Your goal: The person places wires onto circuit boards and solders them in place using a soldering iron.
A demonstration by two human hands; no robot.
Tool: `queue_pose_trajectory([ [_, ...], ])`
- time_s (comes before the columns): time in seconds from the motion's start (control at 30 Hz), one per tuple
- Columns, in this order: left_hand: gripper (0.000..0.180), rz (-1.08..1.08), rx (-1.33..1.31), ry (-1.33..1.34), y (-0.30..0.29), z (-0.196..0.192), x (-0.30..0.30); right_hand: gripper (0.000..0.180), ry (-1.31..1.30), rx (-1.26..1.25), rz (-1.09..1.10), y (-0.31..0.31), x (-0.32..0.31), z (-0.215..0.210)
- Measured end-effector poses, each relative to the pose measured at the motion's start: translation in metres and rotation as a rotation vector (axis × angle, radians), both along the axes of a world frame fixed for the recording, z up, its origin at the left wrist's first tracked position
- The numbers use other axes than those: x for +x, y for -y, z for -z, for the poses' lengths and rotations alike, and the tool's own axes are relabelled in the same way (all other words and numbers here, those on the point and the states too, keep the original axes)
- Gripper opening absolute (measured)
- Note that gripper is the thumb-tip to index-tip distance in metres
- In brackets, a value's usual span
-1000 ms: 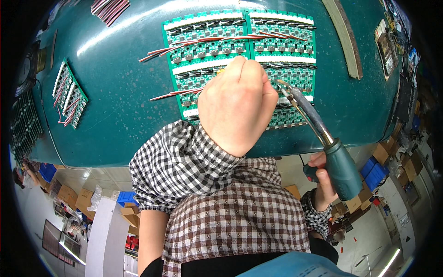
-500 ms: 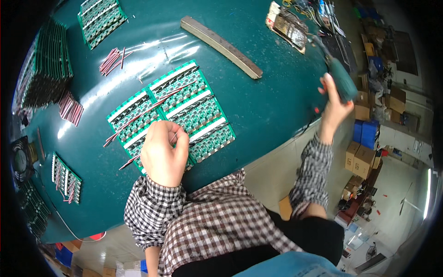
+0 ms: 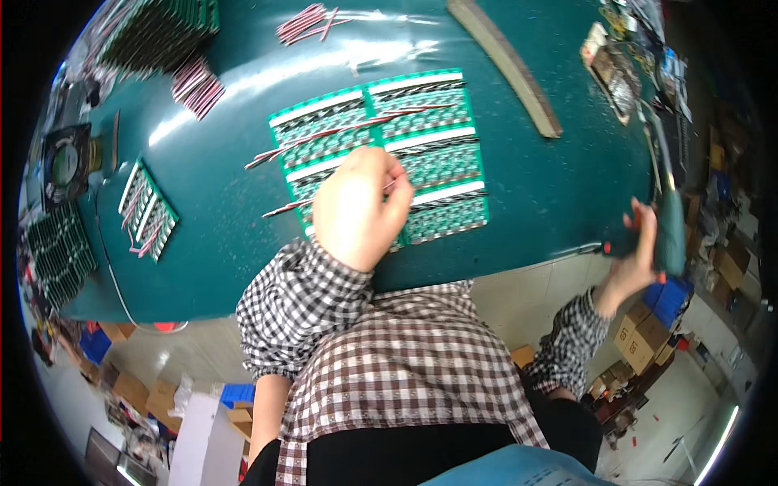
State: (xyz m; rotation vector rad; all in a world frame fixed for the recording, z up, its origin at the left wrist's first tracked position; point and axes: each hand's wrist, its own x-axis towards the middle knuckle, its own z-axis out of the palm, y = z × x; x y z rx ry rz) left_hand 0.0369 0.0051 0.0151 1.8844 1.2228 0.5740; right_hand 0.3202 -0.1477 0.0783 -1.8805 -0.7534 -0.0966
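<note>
A dark green table (image 3: pixel 203 243) fills the upper frame, glare streaking its top. Below it lies a pale tiled floor (image 3: pixel 519 300). Cardboard boxes (image 3: pixel 640 340) and blue crates (image 3: pixel 668 296) crowd the lower right; more boxes (image 3: pixel 142 393) sit lower left.

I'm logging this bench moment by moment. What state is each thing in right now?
Left hand: resting on the circuit board panel, pinching a thin wire.
Right hand: off the table's edge, gripping the soldering tool.
Soldering tool: held upright, tip away from the boards.
Circuit board panel: flat on the green table, red wires across it.
</note>
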Motion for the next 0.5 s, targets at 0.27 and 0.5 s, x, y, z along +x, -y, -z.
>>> queue_pose_trajectory([
  [0.27,0.013,-0.012,0.126,-0.056,0.009,-0.004,-0.012,0.039,-1.063,0.206,-0.35,0.021,-0.074,0.008],
  [0.5,0.021,-0.015,-0.391,0.593,0.023,-0.027,0.003,0.043,-1.314,0.317,-0.442,0.024,-0.095,0.018],
])
